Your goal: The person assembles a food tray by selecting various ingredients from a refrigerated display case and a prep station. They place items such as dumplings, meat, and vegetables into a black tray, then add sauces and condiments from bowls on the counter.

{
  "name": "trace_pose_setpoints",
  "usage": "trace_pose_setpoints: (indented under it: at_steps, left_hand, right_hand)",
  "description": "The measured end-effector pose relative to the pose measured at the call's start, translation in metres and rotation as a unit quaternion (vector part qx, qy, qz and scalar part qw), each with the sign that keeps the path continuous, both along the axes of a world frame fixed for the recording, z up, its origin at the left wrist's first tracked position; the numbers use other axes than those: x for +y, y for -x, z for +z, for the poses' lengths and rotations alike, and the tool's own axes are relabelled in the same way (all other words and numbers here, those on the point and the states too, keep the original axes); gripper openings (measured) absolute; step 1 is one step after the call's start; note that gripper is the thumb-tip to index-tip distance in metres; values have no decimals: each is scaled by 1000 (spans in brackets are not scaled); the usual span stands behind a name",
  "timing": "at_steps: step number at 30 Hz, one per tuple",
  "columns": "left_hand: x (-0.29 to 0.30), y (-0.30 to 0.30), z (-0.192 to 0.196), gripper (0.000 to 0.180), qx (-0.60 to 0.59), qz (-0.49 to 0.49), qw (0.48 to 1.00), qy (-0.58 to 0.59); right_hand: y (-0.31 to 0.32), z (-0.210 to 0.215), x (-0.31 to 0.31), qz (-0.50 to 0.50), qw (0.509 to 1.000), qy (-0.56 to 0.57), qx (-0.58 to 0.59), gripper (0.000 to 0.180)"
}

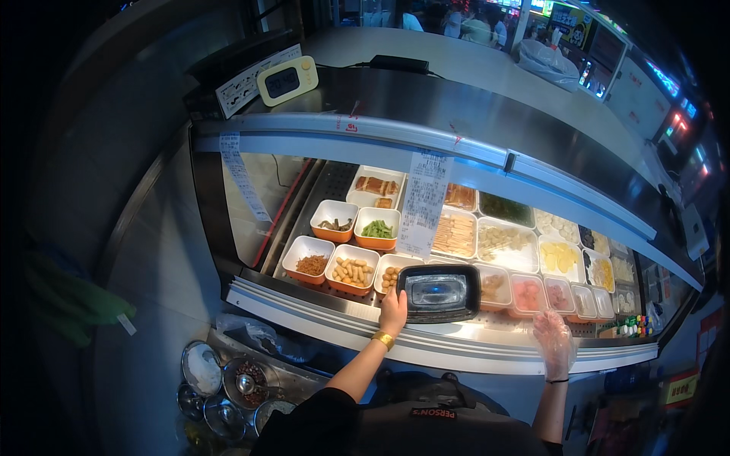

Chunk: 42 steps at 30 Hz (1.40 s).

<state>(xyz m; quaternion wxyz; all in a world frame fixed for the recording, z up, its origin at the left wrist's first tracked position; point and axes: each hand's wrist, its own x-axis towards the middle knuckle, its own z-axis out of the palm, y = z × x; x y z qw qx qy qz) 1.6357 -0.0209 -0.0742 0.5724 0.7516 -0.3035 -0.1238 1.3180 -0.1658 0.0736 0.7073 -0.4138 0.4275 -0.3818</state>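
Note:
My left hand (pixel 392 312), bare with a gold band at the wrist, is closed on the left rim of a black plastic food tray (pixel 439 294). The tray has nothing in it and is held over the front edge of a lit display case. Behind it, partly covered, stands a tub of small round brown food (pixel 390 278). My right hand (pixel 554 339) wears a clear plastic glove and hovers at the case's front edge. Its fingers are loosely bent and apart, with nothing seen in them. Closest to it are tubs of pink food (pixel 526 295) and reddish pieces (pixel 559 294).
Orange-and-white tubs hold peanuts (pixel 352 272), shredded brown food (pixel 312 264) and green vegetables (pixel 376 229). Paper slips (pixel 424 204) hang from the case's upper frame (pixel 365 131). A small clock (pixel 287 80) stands on top. Lidded metal pots (pixel 245 381) sit at lower left.

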Motion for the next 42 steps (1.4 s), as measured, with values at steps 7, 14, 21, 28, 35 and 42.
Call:
trace_pose_setpoints:
  at_steps: [7, 14, 21, 28, 35, 42]
  left_hand:
    - [-7, -2, -14, 24, -36, 28, 999, -18]
    - [-7, -1, -13, 32, 22, 173, 984, 22]
    - [-11, 2, -8, 39, 46, 185, 978, 80]
    - [47, 39, 25, 54, 146, 375, 907, 125]
    - [59, 114, 56, 70, 223, 502, 829, 99]
    - [75, 140, 49, 64, 231, 464, 843, 145]
  right_hand:
    - [-3, 5, 7, 16, 999, 36, 16, 29]
    - [10, -30, -28, 89, 990, 79, 76, 29]
    - [-17, -89, -85, 203, 668, 491, 521, 21]
    - [-84, -131, -94, 342, 617, 538, 462, 32]
    - [-93, -154, -118, 396, 576, 593, 400, 51]
    - [-104, -181, -213, 388, 618, 499, 468, 62]
